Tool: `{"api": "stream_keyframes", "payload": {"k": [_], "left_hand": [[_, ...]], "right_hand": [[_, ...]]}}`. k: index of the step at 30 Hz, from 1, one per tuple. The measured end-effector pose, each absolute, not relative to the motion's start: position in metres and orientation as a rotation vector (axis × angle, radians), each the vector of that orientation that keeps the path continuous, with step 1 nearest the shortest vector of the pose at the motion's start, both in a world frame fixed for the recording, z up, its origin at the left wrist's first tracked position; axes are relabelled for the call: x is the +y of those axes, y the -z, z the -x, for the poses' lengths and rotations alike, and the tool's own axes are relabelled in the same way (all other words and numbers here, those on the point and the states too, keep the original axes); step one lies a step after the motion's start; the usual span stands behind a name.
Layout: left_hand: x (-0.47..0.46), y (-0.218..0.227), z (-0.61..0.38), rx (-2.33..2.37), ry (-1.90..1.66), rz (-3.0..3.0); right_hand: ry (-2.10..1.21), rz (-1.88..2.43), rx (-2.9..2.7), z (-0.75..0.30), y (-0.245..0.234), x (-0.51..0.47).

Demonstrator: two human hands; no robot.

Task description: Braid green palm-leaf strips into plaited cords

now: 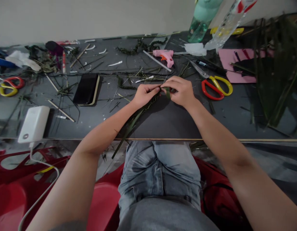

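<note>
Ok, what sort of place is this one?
Probably a craft workspace: a pink glue gun and scissors lie on the dark table, and the person is holding green leaf-like strips.

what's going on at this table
A seated person is handling green leaf strips at a table. The left hand and right hand are close together, both pinching the strips near one end; the other end hangs past the table's edge. A glue gun lies beyond the hands, scissors to the right, amid scattered scraps.
</note>
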State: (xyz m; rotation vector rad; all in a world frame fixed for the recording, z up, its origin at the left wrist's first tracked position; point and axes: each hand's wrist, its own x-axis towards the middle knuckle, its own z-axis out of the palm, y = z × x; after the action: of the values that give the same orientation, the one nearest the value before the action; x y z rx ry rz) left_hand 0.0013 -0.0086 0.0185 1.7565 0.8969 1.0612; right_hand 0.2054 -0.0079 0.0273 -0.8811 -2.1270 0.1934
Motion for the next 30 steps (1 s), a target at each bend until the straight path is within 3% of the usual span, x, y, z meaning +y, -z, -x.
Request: {"api": "stream_keyframes", "payload": {"k": [7,13,21,30], "left_hand": [[-0.013,-0.016,-0.004,1.032,-1.141,-1.837],[-0.020,-0.020,-0.005,1.208,-1.195,-1.914],[-0.019,-0.016,-0.003,1.295,-1.192,-2.127],[-0.019,-0.018,-0.004,1.343,-1.200,-2.215]], "right_hand": [[-0.309,0.884,-2.010,-0.200,-0.027,-0.010],[-0.705,1.056,-1.699,-0.194,-0.033,-0.009],[-1.044,1.124,-1.750,-0.191,-0.032,-0.007],[-0.605,1.077,-1.849,-0.186,-0.034,-0.018]]}}
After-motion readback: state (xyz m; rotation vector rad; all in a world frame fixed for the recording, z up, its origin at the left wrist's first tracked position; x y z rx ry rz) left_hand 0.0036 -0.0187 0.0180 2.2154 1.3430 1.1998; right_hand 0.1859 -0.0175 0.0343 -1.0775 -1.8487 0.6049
